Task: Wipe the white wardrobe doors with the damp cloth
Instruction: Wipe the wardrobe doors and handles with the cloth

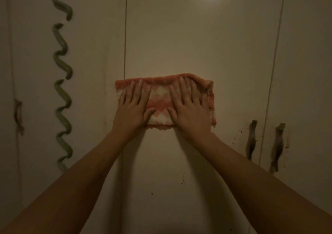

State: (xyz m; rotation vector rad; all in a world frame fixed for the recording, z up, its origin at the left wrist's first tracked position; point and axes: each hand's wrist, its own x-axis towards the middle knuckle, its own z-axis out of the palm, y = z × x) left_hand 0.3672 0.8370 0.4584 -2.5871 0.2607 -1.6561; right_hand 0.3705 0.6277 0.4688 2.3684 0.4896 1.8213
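Note:
A folded pink-and-white checked cloth (160,99) lies flat against the middle white wardrobe door (197,45). My left hand (133,106) presses on the cloth's left half with straight fingers pointing up. My right hand (188,106) presses on its right half the same way. The cloth's right edge (212,100) sticks out past my right hand. Both forearms reach up from the bottom of the view.
Two dark door handles (251,140) (277,147) flank the seam at the right, with brown specks around them. A green wavy strip (62,82) runs down the left door (93,54). Another handle (18,115) sits at the far left. A light glare shows at the top.

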